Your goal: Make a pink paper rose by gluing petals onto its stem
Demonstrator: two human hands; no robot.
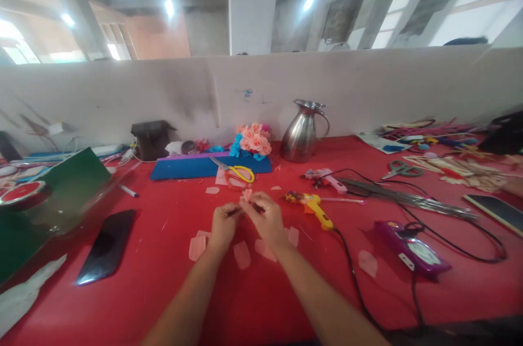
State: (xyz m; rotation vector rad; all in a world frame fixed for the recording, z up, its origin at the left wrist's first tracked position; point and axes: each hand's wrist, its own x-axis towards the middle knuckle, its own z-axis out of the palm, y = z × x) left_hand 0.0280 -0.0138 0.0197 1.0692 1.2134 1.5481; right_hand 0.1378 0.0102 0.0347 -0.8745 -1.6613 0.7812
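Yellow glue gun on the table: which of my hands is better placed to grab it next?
Probably your right hand: the yellow glue gun lies just to its right. Your left hand is farther away, though both hands are together at the pink flower piece.

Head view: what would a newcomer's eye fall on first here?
Probably the bright red table, with the left hand and right hand together near its middle at a small pink flower. Behind them, a pink-and-blue flower bunch and a shiny metal jug stand out before the pale wall.
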